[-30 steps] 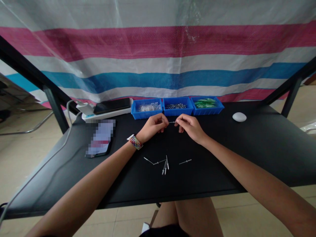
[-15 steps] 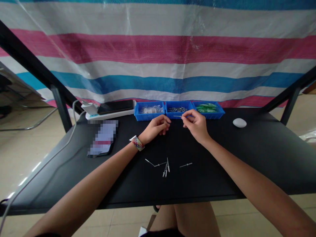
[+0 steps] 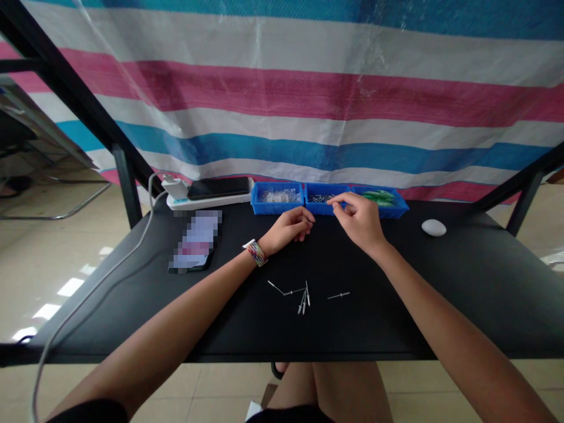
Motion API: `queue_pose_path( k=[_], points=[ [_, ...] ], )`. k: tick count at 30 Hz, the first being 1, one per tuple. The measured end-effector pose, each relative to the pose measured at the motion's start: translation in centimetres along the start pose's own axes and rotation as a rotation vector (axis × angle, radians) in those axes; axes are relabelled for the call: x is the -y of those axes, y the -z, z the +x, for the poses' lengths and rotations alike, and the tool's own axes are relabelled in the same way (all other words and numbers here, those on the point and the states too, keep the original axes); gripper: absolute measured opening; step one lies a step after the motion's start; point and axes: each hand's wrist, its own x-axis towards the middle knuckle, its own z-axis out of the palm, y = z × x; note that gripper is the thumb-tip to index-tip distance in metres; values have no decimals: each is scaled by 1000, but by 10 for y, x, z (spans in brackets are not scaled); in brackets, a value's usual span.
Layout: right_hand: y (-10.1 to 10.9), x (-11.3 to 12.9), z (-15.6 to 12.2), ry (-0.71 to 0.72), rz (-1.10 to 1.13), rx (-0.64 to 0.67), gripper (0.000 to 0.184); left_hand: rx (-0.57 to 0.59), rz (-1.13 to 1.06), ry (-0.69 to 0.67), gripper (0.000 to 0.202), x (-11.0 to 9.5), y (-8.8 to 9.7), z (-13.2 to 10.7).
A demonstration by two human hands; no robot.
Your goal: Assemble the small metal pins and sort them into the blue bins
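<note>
My left hand [image 3: 288, 229] rests on the black table with its fingers curled in; what they hold, if anything, is hidden. Just in front of the middle blue bin [image 3: 315, 210], which contains loose metal pop rivets [image 3: 318, 198], is my right hand [image 3: 359, 220]. Its index finger stretches toward that bin's rim, with the thumb slightly below; no rivet shows between them. Nearer me lie several pop rivets [image 3: 304, 299] in a loose cluster, and a single rivet [image 3: 339, 295] lies apart to their right.
The left bin [image 3: 277, 208] holds small clear plastic pieces, the right bin [image 3: 399, 207] green items. A power strip [image 3: 211, 203] carries a dark phone [image 3: 219, 187]; another phone [image 3: 196, 241] lies nearer. A cable [image 3: 110, 267] crosses the left side. A white mouse-like object [image 3: 434, 227] sits right.
My right hand has moved to the middle bin's rim, and the rivet it pinched is out of sight. My left hand remains curled. The camera view has shifted slightly.
</note>
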Motion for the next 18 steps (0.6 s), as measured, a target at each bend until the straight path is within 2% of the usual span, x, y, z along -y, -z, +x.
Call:
queue_pose_path(
  k=[3,8,11,14,18],
  points=[
    [13,7,-18,-49,33,115,16,4,4,1,22,2,1,1],
    [36,12,-57,-44,76,525,11,16,20,-28,19,1,1,1],
    [51,16,-79,-36,-22,687,13,14,27,-38,17,0,0,0],
    [59,19,-95,-33,-80,770,14,16,35,-39,16,0,0,0],
    [57,17,-100,-12,-58,781,12,20,62,-29,17,1,1,0]
  ],
)
